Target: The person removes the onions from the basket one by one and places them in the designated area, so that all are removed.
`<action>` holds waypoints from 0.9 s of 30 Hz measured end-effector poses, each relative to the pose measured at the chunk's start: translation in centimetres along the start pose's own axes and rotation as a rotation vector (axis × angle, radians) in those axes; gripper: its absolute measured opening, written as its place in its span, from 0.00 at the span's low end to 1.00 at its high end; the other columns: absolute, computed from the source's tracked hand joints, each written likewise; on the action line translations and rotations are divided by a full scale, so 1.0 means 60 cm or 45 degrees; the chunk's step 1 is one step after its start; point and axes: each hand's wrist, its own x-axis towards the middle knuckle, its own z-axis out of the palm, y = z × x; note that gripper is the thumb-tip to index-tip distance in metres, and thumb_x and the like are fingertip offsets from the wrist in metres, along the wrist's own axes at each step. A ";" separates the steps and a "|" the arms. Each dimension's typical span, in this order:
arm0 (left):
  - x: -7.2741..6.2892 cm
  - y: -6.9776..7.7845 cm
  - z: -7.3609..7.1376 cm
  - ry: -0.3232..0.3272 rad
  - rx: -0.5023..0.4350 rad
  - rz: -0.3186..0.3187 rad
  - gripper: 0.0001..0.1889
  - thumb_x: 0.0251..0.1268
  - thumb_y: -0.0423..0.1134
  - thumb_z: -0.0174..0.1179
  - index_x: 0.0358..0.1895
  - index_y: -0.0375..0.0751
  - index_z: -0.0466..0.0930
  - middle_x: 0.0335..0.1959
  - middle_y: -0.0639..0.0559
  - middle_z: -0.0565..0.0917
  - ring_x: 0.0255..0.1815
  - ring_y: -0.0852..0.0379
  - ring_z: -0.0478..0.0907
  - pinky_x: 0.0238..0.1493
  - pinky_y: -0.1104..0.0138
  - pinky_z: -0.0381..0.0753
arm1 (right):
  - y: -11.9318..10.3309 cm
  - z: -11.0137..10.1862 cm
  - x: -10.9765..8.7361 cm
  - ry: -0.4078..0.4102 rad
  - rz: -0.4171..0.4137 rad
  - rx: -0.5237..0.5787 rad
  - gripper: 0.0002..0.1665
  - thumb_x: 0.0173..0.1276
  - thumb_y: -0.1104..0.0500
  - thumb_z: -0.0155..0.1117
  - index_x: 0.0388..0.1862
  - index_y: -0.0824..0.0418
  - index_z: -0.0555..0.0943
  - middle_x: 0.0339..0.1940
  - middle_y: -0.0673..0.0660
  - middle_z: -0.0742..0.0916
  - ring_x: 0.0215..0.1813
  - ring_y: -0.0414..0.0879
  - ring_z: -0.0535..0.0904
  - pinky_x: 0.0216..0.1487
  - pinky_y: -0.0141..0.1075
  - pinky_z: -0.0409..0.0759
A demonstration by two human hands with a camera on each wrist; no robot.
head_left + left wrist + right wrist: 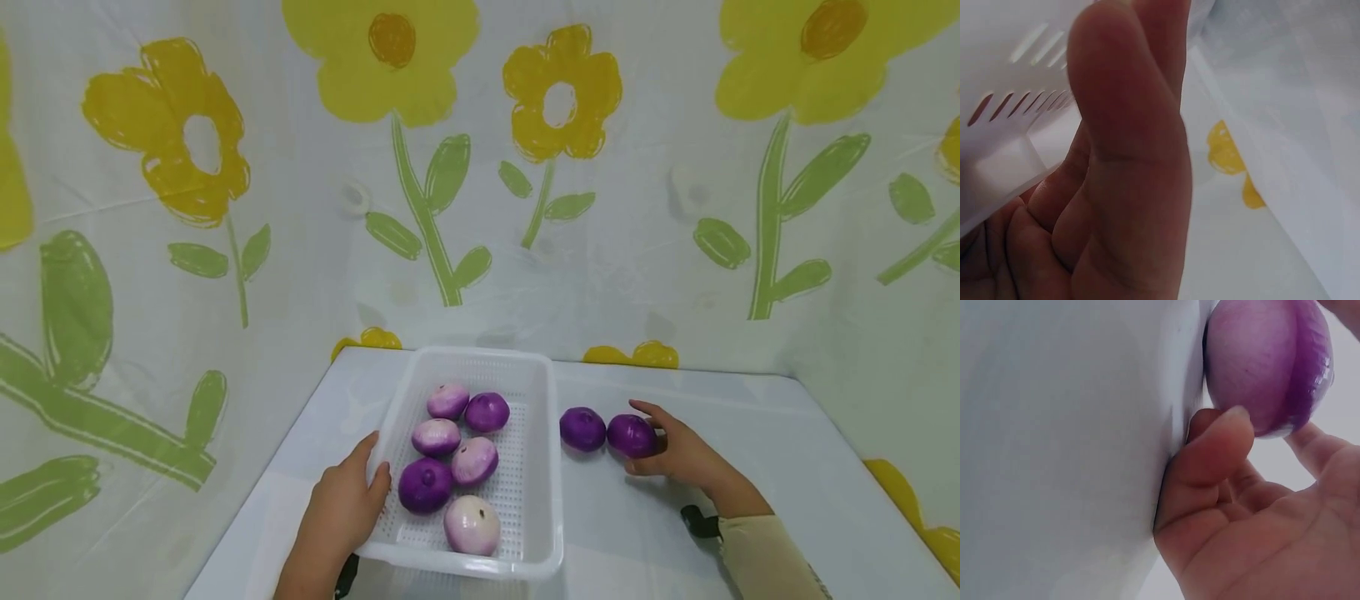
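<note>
A white plastic basket (557, 500) holds several purple-and-white onions, among them a dark purple onion (425, 486) and a paler onion (472, 526). My left hand (339, 500) grips the basket's left rim, thumb at the inner side. In the left wrist view the thumb (1135, 144) hides part of the slotted basket wall (1004, 75). To the right of the basket, my right hand (686, 454) holds a purple onion (632, 436) on the table between thumb and fingers. Its pale side and glossy purple band show in the right wrist view. Another purple onion (582, 429) sits just left of it.
The white table (637, 542) carries everything. Behind and beside it hangs a flower-print cloth (600, 275). Dark straps (701, 522) circle the wrists, and a beige sleeve (768, 558) covers the right forearm.
</note>
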 end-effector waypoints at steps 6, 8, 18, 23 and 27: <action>0.000 -0.001 0.000 0.010 0.004 -0.007 0.30 0.79 0.43 0.58 0.77 0.32 0.68 0.34 0.44 0.88 0.29 0.53 0.82 0.41 0.43 0.84 | 0.001 -0.013 -0.003 -0.040 0.059 0.057 0.70 0.53 0.45 0.88 0.86 0.54 0.56 0.76 0.73 0.70 0.68 0.66 0.76 0.58 0.59 0.82; -0.001 -0.001 0.000 0.005 -0.003 -0.013 0.30 0.79 0.43 0.58 0.78 0.32 0.68 0.31 0.45 0.87 0.27 0.54 0.81 0.40 0.44 0.84 | 0.004 -0.017 -0.005 -0.046 0.078 0.080 0.69 0.53 0.45 0.88 0.86 0.54 0.57 0.76 0.73 0.70 0.67 0.65 0.76 0.55 0.56 0.83; -0.002 0.006 0.001 0.003 -0.007 -0.017 0.31 0.80 0.43 0.57 0.79 0.33 0.66 0.19 0.57 0.79 0.18 0.59 0.75 0.32 0.51 0.82 | 0.007 -0.031 -0.012 -0.055 0.099 0.104 0.70 0.54 0.43 0.87 0.86 0.58 0.55 0.76 0.74 0.70 0.67 0.66 0.76 0.56 0.58 0.82; -0.001 0.004 0.002 0.011 -0.009 -0.015 0.31 0.80 0.43 0.57 0.79 0.33 0.66 0.19 0.57 0.79 0.18 0.59 0.75 0.33 0.51 0.82 | 0.004 -0.045 -0.017 -0.043 0.157 0.064 0.69 0.57 0.39 0.84 0.86 0.60 0.53 0.76 0.76 0.71 0.70 0.73 0.72 0.56 0.63 0.81; -0.002 0.004 0.003 0.014 -0.016 -0.021 0.31 0.80 0.43 0.57 0.79 0.34 0.67 0.20 0.57 0.80 0.19 0.59 0.75 0.33 0.50 0.83 | 0.000 -0.053 -0.024 -0.032 0.181 0.032 0.69 0.59 0.37 0.82 0.86 0.60 0.52 0.75 0.76 0.71 0.72 0.77 0.67 0.57 0.66 0.79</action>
